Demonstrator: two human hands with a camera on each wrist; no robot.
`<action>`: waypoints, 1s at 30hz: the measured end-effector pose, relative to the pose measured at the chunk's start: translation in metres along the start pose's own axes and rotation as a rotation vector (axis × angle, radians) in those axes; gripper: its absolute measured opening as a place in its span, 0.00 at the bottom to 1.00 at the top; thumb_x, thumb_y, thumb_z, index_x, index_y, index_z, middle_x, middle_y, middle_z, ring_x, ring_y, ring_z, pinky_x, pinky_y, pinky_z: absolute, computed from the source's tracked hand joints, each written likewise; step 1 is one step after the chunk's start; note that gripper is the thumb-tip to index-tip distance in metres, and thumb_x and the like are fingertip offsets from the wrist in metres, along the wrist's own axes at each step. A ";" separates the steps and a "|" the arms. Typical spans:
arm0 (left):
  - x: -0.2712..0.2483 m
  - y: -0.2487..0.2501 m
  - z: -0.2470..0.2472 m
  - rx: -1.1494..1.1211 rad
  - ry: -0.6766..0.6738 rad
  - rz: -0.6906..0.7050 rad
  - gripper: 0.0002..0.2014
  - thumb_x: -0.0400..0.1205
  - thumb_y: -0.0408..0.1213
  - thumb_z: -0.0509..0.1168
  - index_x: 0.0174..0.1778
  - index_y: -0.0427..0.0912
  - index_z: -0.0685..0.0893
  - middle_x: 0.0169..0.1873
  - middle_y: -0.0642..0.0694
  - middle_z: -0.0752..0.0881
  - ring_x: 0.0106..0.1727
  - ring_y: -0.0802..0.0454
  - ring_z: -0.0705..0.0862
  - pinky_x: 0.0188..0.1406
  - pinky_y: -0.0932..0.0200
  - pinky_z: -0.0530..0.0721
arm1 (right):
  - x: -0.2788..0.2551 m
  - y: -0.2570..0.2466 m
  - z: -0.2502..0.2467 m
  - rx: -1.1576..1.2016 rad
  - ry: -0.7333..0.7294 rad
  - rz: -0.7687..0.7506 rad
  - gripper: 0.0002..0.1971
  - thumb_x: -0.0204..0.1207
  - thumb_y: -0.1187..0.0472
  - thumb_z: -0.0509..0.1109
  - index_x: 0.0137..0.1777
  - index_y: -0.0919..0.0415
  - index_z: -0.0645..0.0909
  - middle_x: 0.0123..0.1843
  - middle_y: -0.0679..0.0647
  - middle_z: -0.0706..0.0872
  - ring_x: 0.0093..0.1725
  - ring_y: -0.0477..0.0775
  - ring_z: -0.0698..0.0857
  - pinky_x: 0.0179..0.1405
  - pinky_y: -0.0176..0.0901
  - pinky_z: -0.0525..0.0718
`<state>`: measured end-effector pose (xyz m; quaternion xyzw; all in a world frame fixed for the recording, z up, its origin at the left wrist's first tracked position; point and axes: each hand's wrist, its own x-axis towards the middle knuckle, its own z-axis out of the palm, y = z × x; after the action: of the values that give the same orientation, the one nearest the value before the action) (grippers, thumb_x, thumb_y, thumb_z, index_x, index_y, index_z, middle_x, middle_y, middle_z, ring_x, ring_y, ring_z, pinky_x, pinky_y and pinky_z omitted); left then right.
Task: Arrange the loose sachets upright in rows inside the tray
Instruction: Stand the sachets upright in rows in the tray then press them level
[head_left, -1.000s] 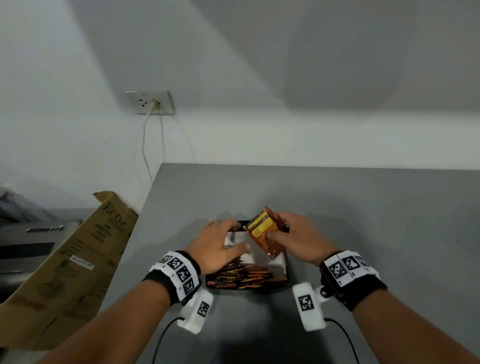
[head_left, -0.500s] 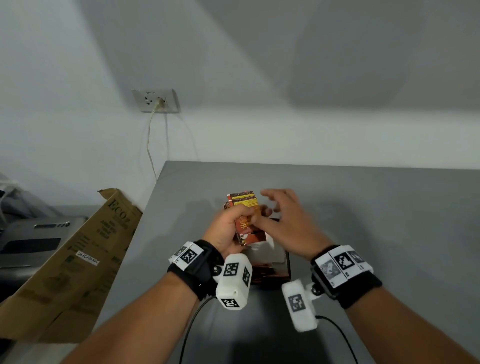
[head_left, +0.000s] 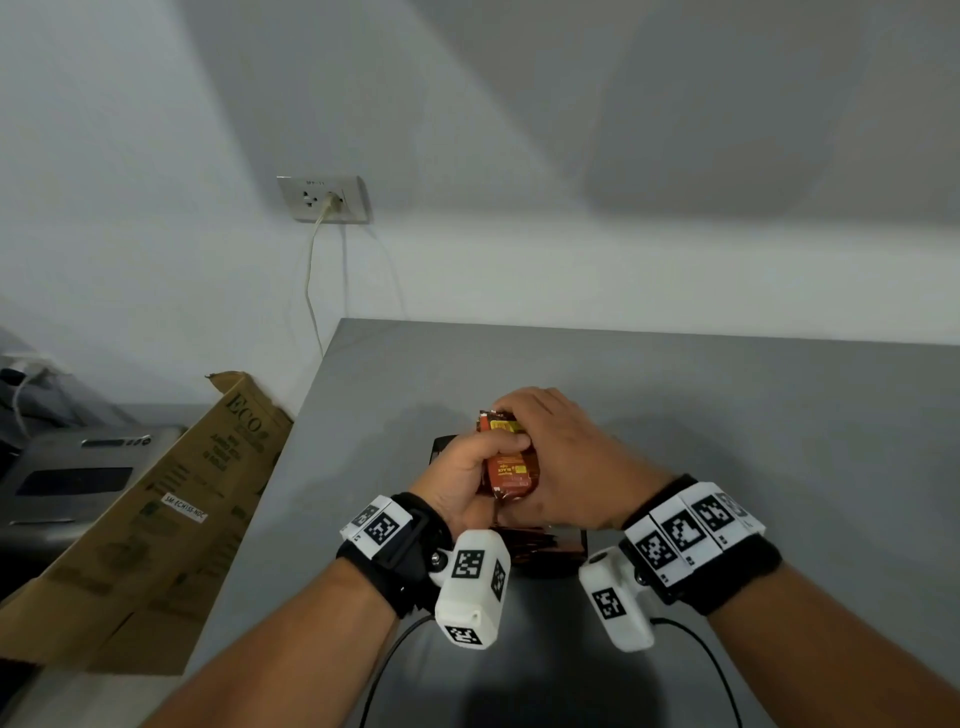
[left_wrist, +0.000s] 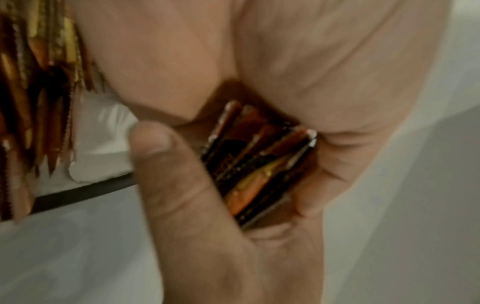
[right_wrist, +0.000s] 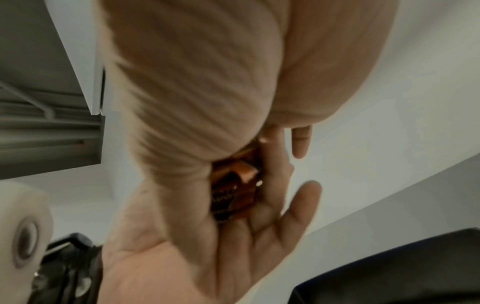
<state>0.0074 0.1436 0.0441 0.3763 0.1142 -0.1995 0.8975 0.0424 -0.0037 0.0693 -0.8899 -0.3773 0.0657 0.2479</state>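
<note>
A stack of brown and orange sachets (head_left: 511, 470) stands upright between both hands, just above the black tray (head_left: 440, 448). My left hand (head_left: 475, 467) grips the stack from the left, thumb across its front. In the left wrist view the stack's edges (left_wrist: 259, 162) sit between the thumb (left_wrist: 166, 164) and the curled fingers. Cupping the stack from the right, my right hand (head_left: 563, 457) has fingers curved over its top edge. The right wrist view shows the sachets (right_wrist: 232, 191) against that palm. More sachets (head_left: 532, 543) (left_wrist: 39, 86) stand on edge in the tray's near part.
The tray sits on a grey table (head_left: 753, 441) whose left edge is close by. A tilted cardboard box (head_left: 156, 519) and a grey machine (head_left: 67, 478) lie left of the table. A wall socket (head_left: 324, 198) with a cord is behind. White paper (left_wrist: 103, 144) lines the tray.
A second ago my right hand alone held the stack, with the left hand down in the tray. The left hand then took hold, and the right hand has closed over the top.
</note>
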 end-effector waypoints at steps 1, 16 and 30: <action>0.001 0.000 0.001 0.015 0.026 0.019 0.23 0.62 0.31 0.76 0.54 0.33 0.85 0.44 0.35 0.88 0.44 0.42 0.90 0.43 0.50 0.89 | 0.000 0.000 0.000 0.004 0.005 0.005 0.42 0.59 0.44 0.82 0.72 0.50 0.68 0.65 0.44 0.75 0.64 0.47 0.73 0.69 0.48 0.74; 0.004 0.007 -0.002 0.008 0.010 0.022 0.20 0.64 0.23 0.66 0.54 0.33 0.82 0.43 0.34 0.85 0.42 0.41 0.88 0.39 0.51 0.88 | 0.006 0.004 0.007 0.074 -0.033 0.078 0.45 0.58 0.36 0.80 0.76 0.40 0.66 0.69 0.39 0.76 0.68 0.46 0.75 0.70 0.51 0.77; 0.006 0.011 -0.012 0.124 0.109 0.144 0.29 0.73 0.29 0.72 0.72 0.32 0.77 0.54 0.32 0.87 0.48 0.38 0.90 0.35 0.48 0.89 | -0.001 0.013 -0.003 0.560 0.156 0.322 0.25 0.69 0.61 0.81 0.64 0.43 0.81 0.58 0.46 0.84 0.55 0.45 0.85 0.56 0.50 0.89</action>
<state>0.0170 0.1574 0.0406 0.4489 0.1230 -0.1204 0.8768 0.0510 -0.0130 0.0656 -0.8376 -0.1791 0.1368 0.4976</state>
